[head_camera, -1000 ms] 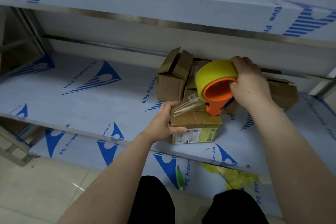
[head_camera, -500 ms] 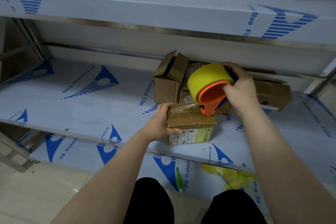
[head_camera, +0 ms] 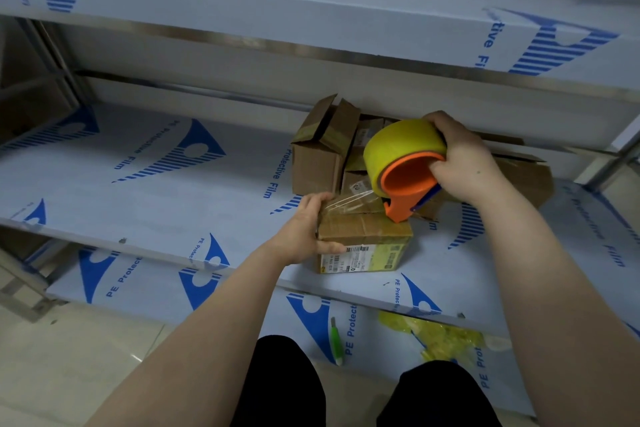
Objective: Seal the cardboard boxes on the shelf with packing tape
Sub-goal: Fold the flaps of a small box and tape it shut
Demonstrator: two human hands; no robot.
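The film-covered shelf (head_camera: 138,184) is occupied by open cardboard boxes (head_camera: 318,156) at the back and a small labelled box (head_camera: 367,239) near the front edge. The orange tape dispenser (head_camera: 405,166), set against that box's top, is clasped by the right grip (head_camera: 464,159); the box's left end is clasped by the left grip (head_camera: 304,229).

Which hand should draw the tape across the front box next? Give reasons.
Right. The right hand grips the tape dispenser above the front box; the left hand holds that box and pins the tape's end.
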